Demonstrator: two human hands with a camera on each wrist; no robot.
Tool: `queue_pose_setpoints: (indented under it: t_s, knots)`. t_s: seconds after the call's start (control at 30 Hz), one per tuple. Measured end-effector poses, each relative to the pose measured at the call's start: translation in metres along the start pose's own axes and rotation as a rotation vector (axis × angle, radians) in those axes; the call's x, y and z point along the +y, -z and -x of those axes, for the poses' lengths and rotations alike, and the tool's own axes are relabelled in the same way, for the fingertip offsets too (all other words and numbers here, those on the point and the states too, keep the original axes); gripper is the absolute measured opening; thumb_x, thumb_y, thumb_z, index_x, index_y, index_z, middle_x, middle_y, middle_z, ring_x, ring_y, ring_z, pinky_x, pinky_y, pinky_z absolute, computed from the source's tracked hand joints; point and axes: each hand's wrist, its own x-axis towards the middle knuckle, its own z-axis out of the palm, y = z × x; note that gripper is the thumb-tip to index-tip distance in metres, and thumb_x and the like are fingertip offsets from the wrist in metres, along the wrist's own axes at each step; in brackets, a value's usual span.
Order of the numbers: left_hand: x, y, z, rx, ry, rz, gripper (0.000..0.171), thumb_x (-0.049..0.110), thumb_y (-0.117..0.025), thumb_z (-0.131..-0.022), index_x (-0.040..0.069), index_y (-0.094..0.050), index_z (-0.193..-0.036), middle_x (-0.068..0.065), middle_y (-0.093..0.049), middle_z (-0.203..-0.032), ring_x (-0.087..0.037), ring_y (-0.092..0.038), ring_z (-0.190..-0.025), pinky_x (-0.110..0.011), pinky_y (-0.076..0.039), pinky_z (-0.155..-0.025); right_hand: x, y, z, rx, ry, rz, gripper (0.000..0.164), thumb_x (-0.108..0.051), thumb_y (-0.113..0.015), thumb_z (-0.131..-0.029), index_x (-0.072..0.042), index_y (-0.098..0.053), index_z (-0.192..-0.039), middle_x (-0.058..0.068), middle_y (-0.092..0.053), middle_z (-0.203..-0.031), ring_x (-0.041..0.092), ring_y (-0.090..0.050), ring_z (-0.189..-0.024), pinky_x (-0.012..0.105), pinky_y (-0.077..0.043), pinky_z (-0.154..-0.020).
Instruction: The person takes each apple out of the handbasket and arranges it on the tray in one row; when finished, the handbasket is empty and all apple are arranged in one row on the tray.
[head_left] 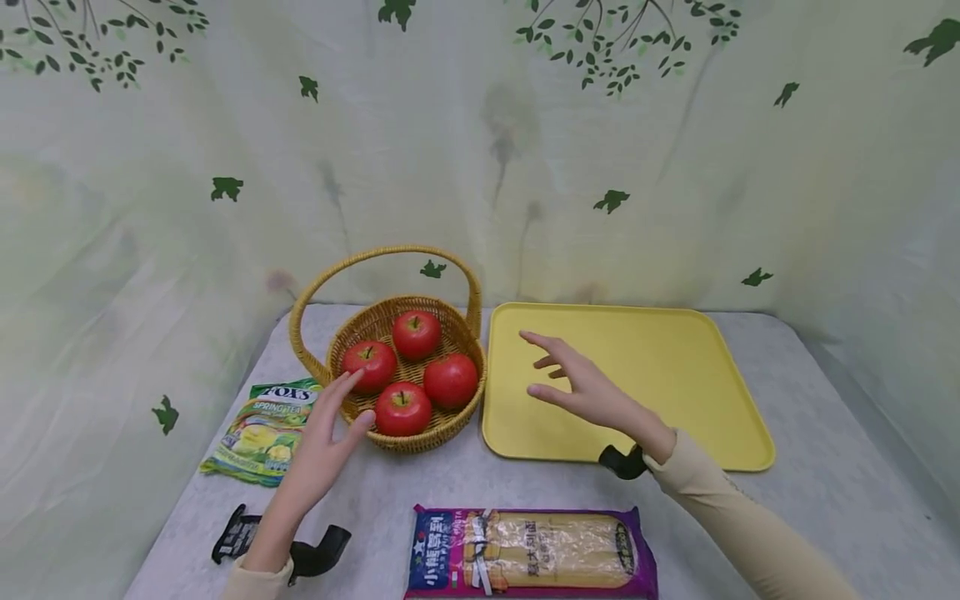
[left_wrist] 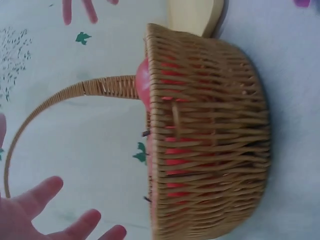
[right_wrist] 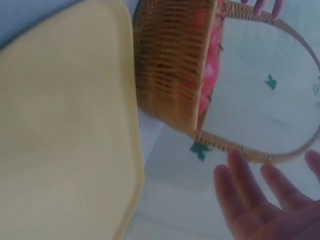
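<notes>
Green candy bag (head_left: pixel 264 431): "FOX'S", "SPRINGWATER"; purple pasta packet (head_left: pixel 531 553): Chinese characters, small print unreadable

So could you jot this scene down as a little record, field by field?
Left hand: open, fingers straight, at the near-left rim of the basket
Right hand: open, above the tray, holding nothing
Basket: woven wicker with an arched handle, left of the tray
Apples: four, red, inside the basket
Tray: yellow, flat, nothing lying on it
Candy bag: green and yellow, left of the basket
Noodle packet: purple, at the table's near edge
Table: grey surface
</notes>
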Motion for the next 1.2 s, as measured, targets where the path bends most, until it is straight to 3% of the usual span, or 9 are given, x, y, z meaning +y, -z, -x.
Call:
queue_pose_setpoints:
  t_s: [0.13,0.27,0.37,0.43,0.5,0.7,1.03,1.2]
  knots:
    - [-0.013,-0.002,0.007,0.047,0.050,0.143,0.055,0.027,-0.051,-0.100,0.009,-0.032,-0.149,-0.020,-0.024,-0.149,-0.041,-0.024,-0.134,-0.065,-0.027,-0.102,-0.006,-0.020,-0.023,-0.087,0.019,-0.157,0.068,-0.025,-0.062,-0.095,-0.014,-0.027,-0.151,0.003,-0.033,-0.151,0.026,-0.056,-0.115,0.040,-0.047,-0.093]
    - [-0.025,-0.005,0.011,0.084,0.147,0.256,0.057,0.031,-0.047,-0.102,0.011,-0.027,-0.151,-0.020,-0.021,-0.149,-0.040,-0.025,-0.133,-0.063,-0.029,-0.102,-0.018,-0.037,-0.042,-0.163,0.005,-0.248,0.066,-0.016,-0.061,-0.095,-0.010,-0.027,-0.151,0.011,-0.038,-0.147,0.028,-0.058,-0.110,0.041,-0.048,-0.092]
    - [-0.032,-0.009,0.011,0.104,0.218,0.340,0.057,0.033,-0.044,-0.102,0.013,-0.024,-0.152,-0.017,-0.020,-0.151,-0.036,-0.029,-0.133,-0.043,-0.039,-0.101,-0.021,-0.050,-0.053,-0.204,0.004,-0.275,0.066,-0.012,-0.060,-0.094,-0.011,-0.027,-0.151,0.018,-0.042,-0.142,0.026,-0.060,-0.105,0.041,-0.048,-0.091]
    - [-0.037,-0.012,0.010,0.108,0.257,0.402,0.058,0.032,-0.043,-0.103,0.014,-0.021,-0.153,-0.016,-0.019,-0.153,-0.033,-0.032,-0.132,-0.028,-0.044,-0.095,-0.018,-0.059,-0.059,-0.224,0.012,-0.292,0.065,-0.014,-0.060,-0.095,-0.015,-0.027,-0.151,0.017,-0.043,-0.142,0.022,-0.060,-0.105,0.038,-0.049,-0.091]
    - [-0.042,-0.015,0.008,0.094,0.288,0.461,0.059,0.032,-0.042,-0.103,0.016,-0.018,-0.154,-0.015,-0.016,-0.154,-0.031,-0.032,-0.132,-0.023,-0.044,-0.092,-0.019,-0.065,-0.064,-0.244,0.015,-0.315,0.064,-0.014,-0.060,-0.095,-0.016,-0.028,-0.150,0.017,-0.043,-0.141,0.020,-0.060,-0.104,0.035,-0.050,-0.089]
    - [-0.054,-0.024,0.002,0.051,0.343,0.586,0.064,0.030,-0.046,-0.102,0.023,-0.010,-0.155,-0.010,-0.003,-0.158,-0.030,-0.018,-0.140,-0.051,-0.029,-0.107,-0.019,-0.079,-0.079,-0.295,0.000,-0.336,0.062,-0.018,-0.059,-0.095,-0.021,-0.029,-0.149,0.014,-0.039,-0.145,0.015,-0.062,-0.101,0.029,-0.051,-0.085]
    - [-0.060,-0.029,-0.004,0.050,0.350,0.613,0.071,0.027,-0.052,-0.100,0.025,-0.007,-0.155,-0.011,0.003,-0.158,-0.036,-0.020,-0.139,-0.051,-0.029,-0.107,-0.018,-0.093,-0.105,-0.397,-0.008,-0.284,0.066,-0.018,-0.062,-0.093,-0.014,-0.029,-0.150,0.010,-0.033,-0.149,0.023,-0.064,-0.096,0.029,-0.054,-0.078]
    - [-0.061,-0.028,-0.004,0.043,0.343,0.621,0.070,0.027,-0.052,-0.100,0.025,-0.008,-0.155,-0.011,0.003,-0.158,-0.038,-0.017,-0.140,-0.052,-0.029,-0.106,-0.020,-0.099,-0.115,-0.513,-0.106,-0.313,0.067,-0.020,-0.061,-0.094,-0.016,-0.026,-0.151,0.013,-0.031,-0.147,0.027,-0.068,-0.081,0.034,-0.056,-0.073]
